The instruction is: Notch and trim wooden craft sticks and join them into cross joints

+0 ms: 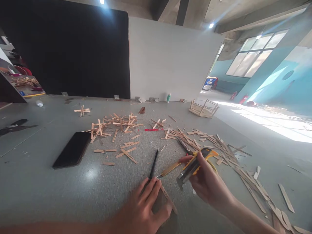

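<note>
My left hand [147,203] lies low on the grey table, holding a wooden craft stick [168,197] down with its fingertips and thumb. A black pen [154,164] lies just beyond the fingers. In the air to the right, my right hand [207,180] is closed around a yellow and black utility knife [192,165], its blade end tilted down toward the left. Between the hands lies a slim yellowish tool [170,169] with a thin metal tip. Scissors [184,147] rest behind the knife, their handles partly hidden. A yellow ring-shaped thing beside the right hand is mostly covered.
Loose craft sticks [226,152] spread along the right. Stick assemblies [124,122] stand at mid-table, with a hexagonal stick frame [204,109] farther back. A black phone [72,150] lies left. Behind are a small green-and-white bottle [168,97] and an upright black-and-white partition [168,58].
</note>
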`<state>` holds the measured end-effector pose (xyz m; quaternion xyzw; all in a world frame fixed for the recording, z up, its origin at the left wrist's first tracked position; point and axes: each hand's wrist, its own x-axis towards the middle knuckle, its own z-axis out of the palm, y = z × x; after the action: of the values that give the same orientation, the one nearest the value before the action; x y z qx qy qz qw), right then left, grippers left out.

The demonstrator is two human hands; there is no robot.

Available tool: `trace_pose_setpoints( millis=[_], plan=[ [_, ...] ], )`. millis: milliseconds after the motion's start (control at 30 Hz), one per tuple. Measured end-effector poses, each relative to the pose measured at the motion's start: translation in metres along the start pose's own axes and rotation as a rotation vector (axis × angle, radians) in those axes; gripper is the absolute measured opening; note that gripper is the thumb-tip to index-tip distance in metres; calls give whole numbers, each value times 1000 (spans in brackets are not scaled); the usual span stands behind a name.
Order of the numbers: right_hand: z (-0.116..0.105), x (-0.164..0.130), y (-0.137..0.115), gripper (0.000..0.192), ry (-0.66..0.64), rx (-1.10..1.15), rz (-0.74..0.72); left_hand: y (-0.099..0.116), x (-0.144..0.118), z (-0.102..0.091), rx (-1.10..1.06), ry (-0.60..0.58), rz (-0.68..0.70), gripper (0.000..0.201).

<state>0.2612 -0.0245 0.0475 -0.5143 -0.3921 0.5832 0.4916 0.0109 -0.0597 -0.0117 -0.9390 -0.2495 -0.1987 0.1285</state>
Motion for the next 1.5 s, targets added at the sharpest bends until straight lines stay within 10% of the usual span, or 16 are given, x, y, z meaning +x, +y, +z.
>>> trace_pose_setpoints(
  millis=[300,767,1500],
  plan=[
    [-1,-19,22,45,-219,-200,68,-2,7,-13,-155,-192,-81,75],
    [0,-17,26,47,-232,-347,-13,1,11,-21,-209,-304,-130,63],
    [2,-19,30,49,-83,-343,-102,1,-11,28,-57,-87,-74,63]
  ],
)
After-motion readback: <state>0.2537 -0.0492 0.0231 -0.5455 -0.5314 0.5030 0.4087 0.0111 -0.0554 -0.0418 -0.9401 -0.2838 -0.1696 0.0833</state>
